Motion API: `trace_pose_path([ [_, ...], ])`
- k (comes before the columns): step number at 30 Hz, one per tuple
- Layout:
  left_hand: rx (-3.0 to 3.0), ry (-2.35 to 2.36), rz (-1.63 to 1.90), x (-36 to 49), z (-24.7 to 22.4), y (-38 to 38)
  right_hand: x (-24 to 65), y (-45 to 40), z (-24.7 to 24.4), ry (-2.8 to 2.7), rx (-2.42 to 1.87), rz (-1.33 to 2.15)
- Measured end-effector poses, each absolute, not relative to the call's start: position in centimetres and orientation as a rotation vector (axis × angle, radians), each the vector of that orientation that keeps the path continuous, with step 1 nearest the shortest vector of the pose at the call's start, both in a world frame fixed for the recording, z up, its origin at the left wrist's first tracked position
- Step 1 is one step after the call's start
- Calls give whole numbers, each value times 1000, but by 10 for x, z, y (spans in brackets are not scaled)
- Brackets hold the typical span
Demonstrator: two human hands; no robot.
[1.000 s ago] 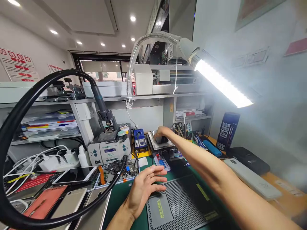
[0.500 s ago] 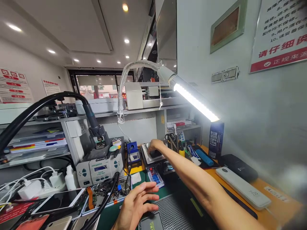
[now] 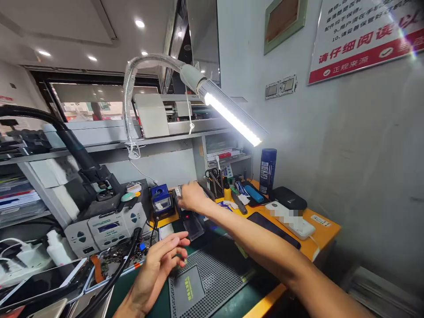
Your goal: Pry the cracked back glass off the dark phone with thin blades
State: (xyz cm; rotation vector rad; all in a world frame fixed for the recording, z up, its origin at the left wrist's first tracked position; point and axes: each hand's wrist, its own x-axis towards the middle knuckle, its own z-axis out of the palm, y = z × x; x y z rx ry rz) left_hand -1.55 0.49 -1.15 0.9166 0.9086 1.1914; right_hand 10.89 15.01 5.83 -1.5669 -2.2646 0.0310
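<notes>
The view has swung to the right since the earlier frame, and the right hand (image 3: 193, 196), over a dark item on the metal plate a moment ago, now covers most of that plate. From where I stand, it reaches to the far side of the bench, above the black box (image 3: 182, 213) with the red light (its fingers are blurred). I cannot tell how far they are closed, or on what.

The left hand (image 3: 159, 261) is half open, fingers loosely curled, with nothing visible in it, over the near-left part of the perforated mat (image 3: 215, 276). The box lies beyond the mat, just right of the blue soldering stand (image 3: 162, 201).

On the left is the rework station (image 3: 106, 225), with the parts tray (image 3: 112, 260) nearer. A dark phone (image 3: 273, 229) lies flat on the right, near a white power bank (image 3: 291, 219) (partly pixelated). The tube lamp (image 3: 232, 117) shines overhead.
</notes>
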Motion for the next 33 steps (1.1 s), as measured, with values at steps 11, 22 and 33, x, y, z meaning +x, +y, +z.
trace_pose_path([
  [11,1055,1375,1331,-16,-26,19,185,57,-29,-2039,-1288,-43],
  [22,1283,1480,1458,-11,-31,19,179,60,-51,-1945,-1138,19],
  [33,1390,1573,1397,-13,-29,16,177,56,-52,-2063,-1084,123],
])
